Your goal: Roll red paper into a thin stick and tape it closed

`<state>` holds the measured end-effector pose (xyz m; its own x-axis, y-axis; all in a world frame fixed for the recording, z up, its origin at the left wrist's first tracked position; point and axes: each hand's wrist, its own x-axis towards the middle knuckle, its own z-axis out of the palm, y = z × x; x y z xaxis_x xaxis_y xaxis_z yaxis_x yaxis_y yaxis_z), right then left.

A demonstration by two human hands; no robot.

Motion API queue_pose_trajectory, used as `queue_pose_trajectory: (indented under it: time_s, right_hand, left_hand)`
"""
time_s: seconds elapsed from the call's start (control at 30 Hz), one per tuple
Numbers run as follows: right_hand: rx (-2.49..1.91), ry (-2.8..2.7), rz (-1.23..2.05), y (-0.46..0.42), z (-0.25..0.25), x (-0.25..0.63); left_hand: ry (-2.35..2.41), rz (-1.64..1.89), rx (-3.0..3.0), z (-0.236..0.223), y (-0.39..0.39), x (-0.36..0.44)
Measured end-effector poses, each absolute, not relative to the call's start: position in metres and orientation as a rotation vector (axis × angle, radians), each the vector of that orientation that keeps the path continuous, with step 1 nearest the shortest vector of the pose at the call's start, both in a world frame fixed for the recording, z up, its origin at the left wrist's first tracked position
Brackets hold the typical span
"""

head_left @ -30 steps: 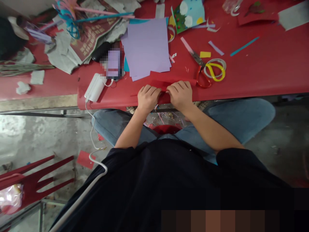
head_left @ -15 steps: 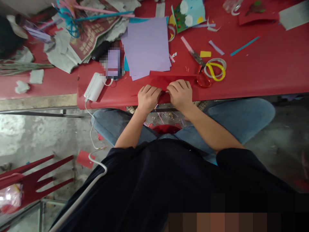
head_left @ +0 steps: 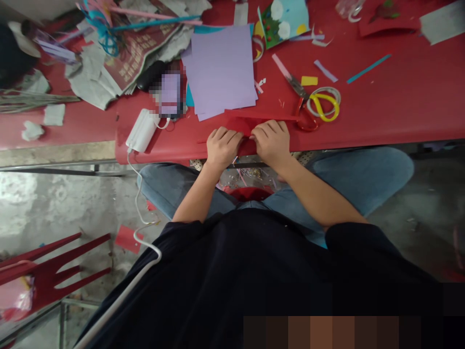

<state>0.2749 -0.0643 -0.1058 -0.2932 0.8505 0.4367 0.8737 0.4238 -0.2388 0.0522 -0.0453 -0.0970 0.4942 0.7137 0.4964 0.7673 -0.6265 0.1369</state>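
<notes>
The left hand [head_left: 222,146] and right hand [head_left: 271,141] both pinch the thin red paper [head_left: 250,119], just nearer than the smooth, squarish purple paper [head_left: 223,68]; uneven pulling could crease or tear it. Right of the purple paper, scissors [head_left: 300,90] with looped handles could snag the red edge.

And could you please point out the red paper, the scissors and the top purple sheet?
Red paper [head_left: 250,122]: head view, middle of its visible surface.
Scissors [head_left: 298,89]: head view, metal near the pivot.
Top purple sheet [head_left: 223,67]: head view, its middle.
</notes>
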Motion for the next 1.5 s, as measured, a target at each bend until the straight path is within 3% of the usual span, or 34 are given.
queue_pose_trajectory:
  time_s: [1.5]
  right_hand:
    - [-1.449,-2.21,-0.052,-0.065,-0.095,0.28]
  left_hand:
    - [-1.197,-0.877,-2.554,-0.095,-0.044,0.055]
